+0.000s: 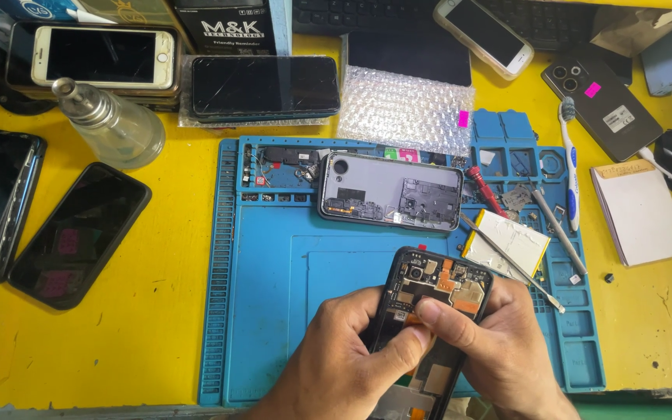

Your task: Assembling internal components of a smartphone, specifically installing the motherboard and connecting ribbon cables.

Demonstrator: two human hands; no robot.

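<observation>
An opened black phone (433,292) with its circuit board and orange flex cables bare is held over the blue repair mat (274,295). My left hand (336,354) grips its left side, thumb across the middle. My right hand (499,342) holds the right side, and its index fingertip presses on the board near the centre. Behind the phone, a grey back cover (390,200) lies inside-up on the mat. A white battery (507,243) rests at the right of the mat with metal tweezers (511,263) across it.
Several phones lie on the yellow table: two dark ones (79,233) at left, a white one (103,56) and a black one (264,85) at the back. A glass bottle (114,120), bubble wrap (406,109), toothbrush (569,167), red screwdriver (485,189) and notepad (639,210) surround the mat.
</observation>
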